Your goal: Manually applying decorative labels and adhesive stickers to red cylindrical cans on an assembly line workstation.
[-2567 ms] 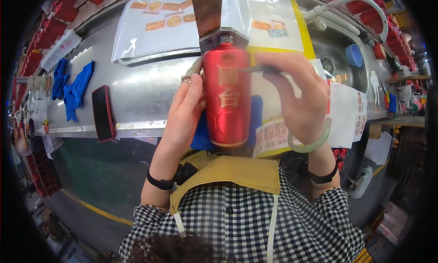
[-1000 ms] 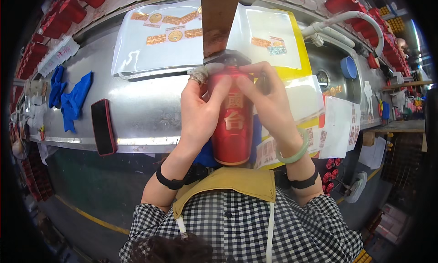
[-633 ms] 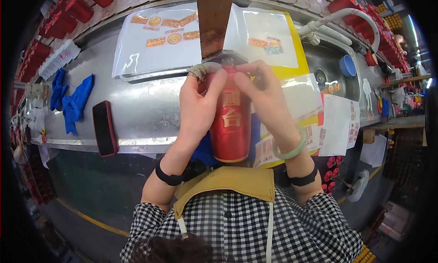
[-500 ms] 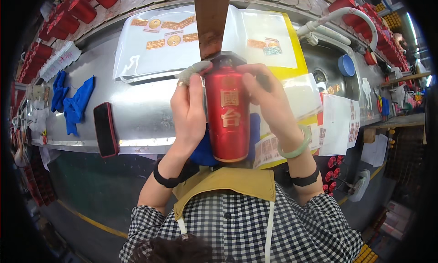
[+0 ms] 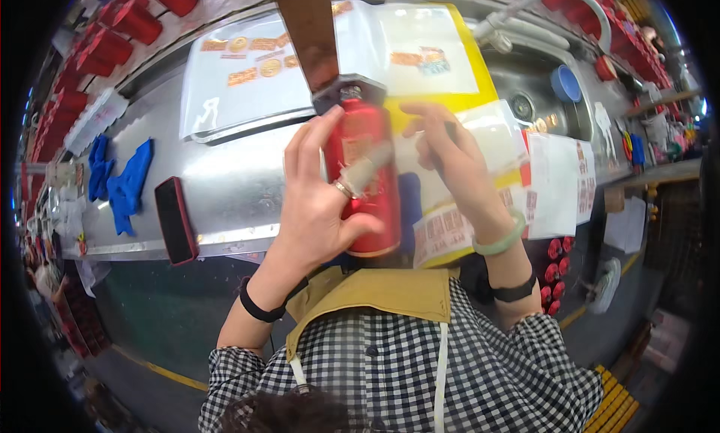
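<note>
A factory packing line, probably: a long steel surface (image 5: pixel 232 185), rows of red bottles (image 5: pixel 112 35) along its far edge, laminated sheets (image 5: pixel 247 73), blue gloves (image 5: pixel 124 181).

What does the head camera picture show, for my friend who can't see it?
A person's left hand holds a red bottle upright over a shiny metal bench, while the right hand hovers open just beside it. A black phone and blue gloves lie to the left, and the person wears a checked shirt.

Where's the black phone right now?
In the head view, the black phone lies on the metal counter, left of the left hand, beside the blue gloves.
</note>
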A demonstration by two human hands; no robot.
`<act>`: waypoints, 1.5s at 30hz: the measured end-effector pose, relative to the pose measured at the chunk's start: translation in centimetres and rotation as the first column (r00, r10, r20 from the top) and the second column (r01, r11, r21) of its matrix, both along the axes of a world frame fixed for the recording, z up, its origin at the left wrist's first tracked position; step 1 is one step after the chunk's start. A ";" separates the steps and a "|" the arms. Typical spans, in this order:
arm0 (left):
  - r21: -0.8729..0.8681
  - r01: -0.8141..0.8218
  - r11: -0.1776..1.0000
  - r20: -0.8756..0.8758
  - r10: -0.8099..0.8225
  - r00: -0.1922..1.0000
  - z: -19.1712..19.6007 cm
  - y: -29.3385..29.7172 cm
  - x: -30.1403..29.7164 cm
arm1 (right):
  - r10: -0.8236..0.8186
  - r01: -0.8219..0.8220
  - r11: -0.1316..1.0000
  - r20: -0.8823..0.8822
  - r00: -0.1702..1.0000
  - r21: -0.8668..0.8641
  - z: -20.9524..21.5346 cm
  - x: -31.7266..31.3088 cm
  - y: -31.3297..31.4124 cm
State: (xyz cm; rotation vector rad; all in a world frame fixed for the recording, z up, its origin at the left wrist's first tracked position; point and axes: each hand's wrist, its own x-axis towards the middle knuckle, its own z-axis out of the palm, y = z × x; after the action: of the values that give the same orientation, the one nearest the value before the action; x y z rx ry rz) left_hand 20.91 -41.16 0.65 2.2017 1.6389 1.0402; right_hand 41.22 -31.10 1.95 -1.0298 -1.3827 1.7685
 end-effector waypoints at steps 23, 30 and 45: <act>-0.459 -0.079 0.885 0.639 0.391 0.662 -0.7 -0.8 3.5 | -0.137 0.135 0.989 -0.029 0.990 -0.059 -2.8 -1.3 -2.7; -0.322 -0.047 0.946 0.726 0.279 0.628 -1.6 -1.1 3.5 | -0.098 0.093 0.993 -0.066 0.993 -0.078 -2.4 -1.3 -2.8; -0.423 -0.090 0.902 0.635 0.365 0.681 -1.7 -1.2 3.4 | -0.105 0.103 0.992 -0.031 0.994 -0.078 -2.5 -0.7 -2.9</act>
State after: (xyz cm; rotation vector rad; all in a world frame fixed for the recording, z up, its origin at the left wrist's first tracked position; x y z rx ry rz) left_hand 24.32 -42.39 -1.08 1.1365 1.5695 1.2974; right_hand 40.54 -33.99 -0.52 -1.0857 -1.2262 1.7656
